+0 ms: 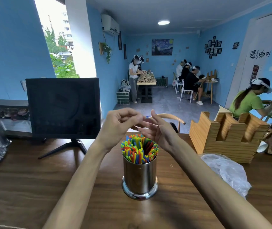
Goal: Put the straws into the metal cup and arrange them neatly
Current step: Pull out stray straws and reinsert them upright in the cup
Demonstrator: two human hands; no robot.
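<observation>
Bare worktop [99, 187] is left on both sides of the metal cup [139, 177] and in front of it. Passage is blocked at the left rear by the monitor [63, 107], and on the right by the wooden holder [226, 138] and the plastic bag [227, 172].

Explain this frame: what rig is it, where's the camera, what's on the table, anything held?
There is no robot: a person works bare-handed, filmed by one wide-angle camera on their head, looking forward and down. Both forearms reach in from below. The left hand and right hand meet above a metal cup full of coloured straws. The left fingers look pinched, perhaps on a blurred blue bit; I cannot tell. The right hand is relaxed. On the wooden table: a monitor, a wooden holder, a plastic bag.
</observation>
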